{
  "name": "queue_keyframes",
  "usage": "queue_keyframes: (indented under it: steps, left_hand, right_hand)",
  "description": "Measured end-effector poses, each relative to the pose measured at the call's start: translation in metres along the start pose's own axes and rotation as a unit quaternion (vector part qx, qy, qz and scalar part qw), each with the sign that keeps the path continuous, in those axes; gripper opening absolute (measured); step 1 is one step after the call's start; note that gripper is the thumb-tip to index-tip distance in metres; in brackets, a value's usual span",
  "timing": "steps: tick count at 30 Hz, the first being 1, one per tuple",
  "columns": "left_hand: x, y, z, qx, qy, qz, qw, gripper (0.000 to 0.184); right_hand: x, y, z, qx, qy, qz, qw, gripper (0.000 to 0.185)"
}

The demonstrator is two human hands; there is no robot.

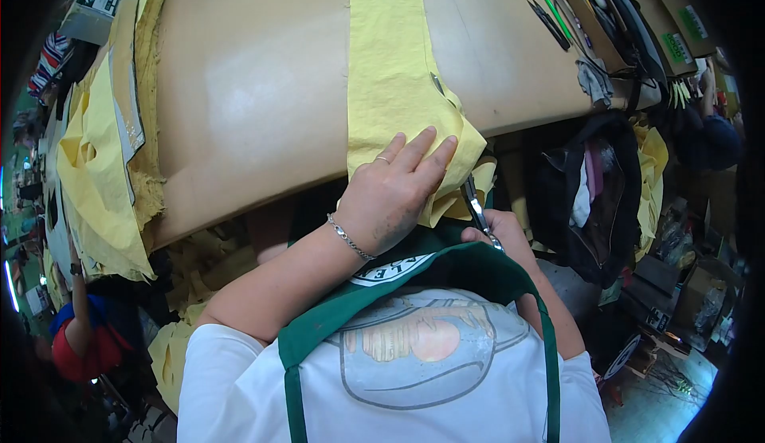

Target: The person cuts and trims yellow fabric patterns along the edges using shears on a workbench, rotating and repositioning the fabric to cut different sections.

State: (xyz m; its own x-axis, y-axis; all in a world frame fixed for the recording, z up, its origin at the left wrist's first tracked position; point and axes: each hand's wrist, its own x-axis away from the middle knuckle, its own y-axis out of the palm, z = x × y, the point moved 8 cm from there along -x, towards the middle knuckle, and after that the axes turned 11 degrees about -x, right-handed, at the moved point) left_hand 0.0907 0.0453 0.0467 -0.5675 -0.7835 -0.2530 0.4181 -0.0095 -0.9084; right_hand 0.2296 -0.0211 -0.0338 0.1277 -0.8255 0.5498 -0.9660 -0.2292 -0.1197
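Note:
A long strip of yellow fabric (386,60) runs down the brown work surface and hangs over its near edge. My left hand (398,180) lies flat on the lower part of the fabric, fingers stretched, with a ring and a chain bracelet. Beyond the edge, my right hand (510,236) is closed round the handles of metal scissors (476,204). Their blades go up under the folded fabric corner. In a slit higher up, a small dark metallic tip shows; I cannot tell whether it belongs to the scissors.
Stacked yellow fabric pieces (103,156) hang over the surface's left side. Pens (550,21) and a tool box (610,25) lie at the upper right, near a grey rag (594,80). A dark open bag (590,196) hangs right. A person in red (84,347) is at left.

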Motion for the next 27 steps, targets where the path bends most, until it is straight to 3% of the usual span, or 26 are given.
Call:
queue_keyframes:
  steps: [8, 14, 27]
  left_hand:
    - [0.007, 0.002, 0.010, 0.014, 0.006, -0.023, 1.000, 0.045]
    - [0.013, 0.002, 0.016, 0.022, 0.016, -0.029, 0.999, 0.040]
    - [0.011, 0.003, 0.016, 0.041, 0.011, -0.027, 0.999, 0.039]
  right_hand:
    - [-0.006, -0.001, -0.004, -0.018, 0.005, -0.077, 0.997, 0.076]
    - [-0.015, 0.002, -0.010, -0.026, 0.011, -0.096, 0.995, 0.078]
    - [-0.015, -0.001, -0.011, -0.014, 0.011, -0.068, 0.998, 0.076]
